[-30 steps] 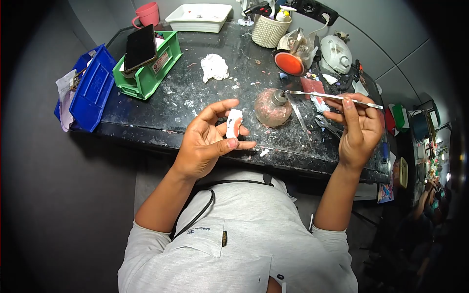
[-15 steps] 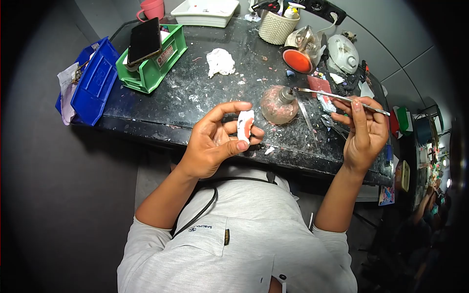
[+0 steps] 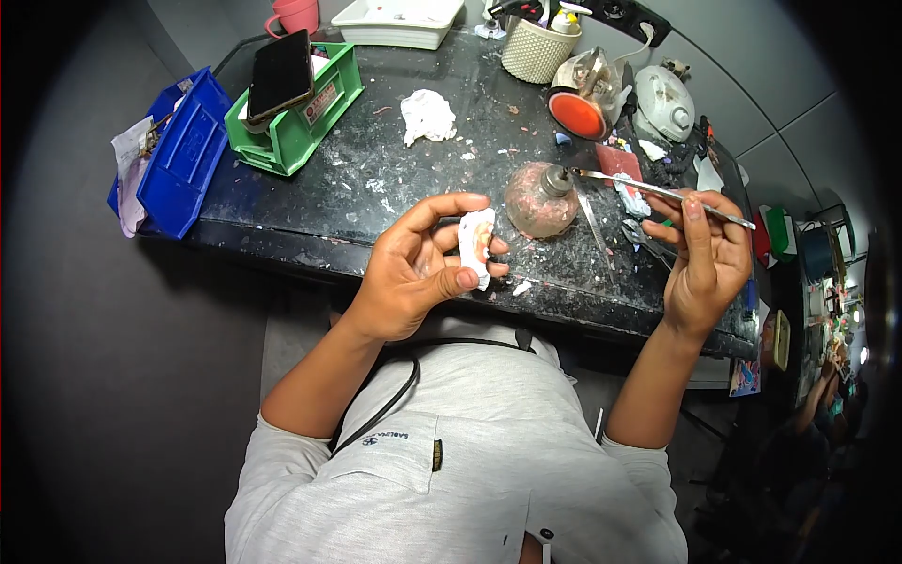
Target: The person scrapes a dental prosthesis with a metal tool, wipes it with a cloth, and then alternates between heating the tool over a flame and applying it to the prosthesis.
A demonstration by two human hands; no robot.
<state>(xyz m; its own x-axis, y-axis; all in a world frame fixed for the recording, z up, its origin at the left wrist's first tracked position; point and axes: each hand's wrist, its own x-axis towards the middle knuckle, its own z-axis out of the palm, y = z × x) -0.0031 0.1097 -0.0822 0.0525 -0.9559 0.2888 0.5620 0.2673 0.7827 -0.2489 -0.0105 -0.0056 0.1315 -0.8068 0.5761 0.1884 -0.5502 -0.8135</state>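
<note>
My left hand (image 3: 409, 282) grips a small white plaster dental model (image 3: 476, 258) with pink wax on one face, pinched between thumb and fingers in front of the bench edge. In my right hand (image 3: 705, 263) is a slim metal wax spatula (image 3: 648, 191), held near its rear end between thumb and fingers. Its dark tip is at the wick of a round glass spirit lamp (image 3: 540, 209), whose glass is speckled with pink bits. I cannot make out a flame. Right of the lamp, a second thin metal blade (image 3: 594, 230) lies on the bench.
A pink wax sheet (image 3: 618, 162) and scraps lie beyond the spatula. Crumpled white tissue (image 3: 427, 117) sits mid-bench. At left are a green bin (image 3: 310, 127) with a phone (image 3: 280, 77) on top and a blue bin (image 3: 183, 160). A woven pot (image 3: 538, 52) stands behind.
The dental model has turned in my left hand, so its pink face looks paler and less of it shows. The spatula tip stays at the lamp's wick.
</note>
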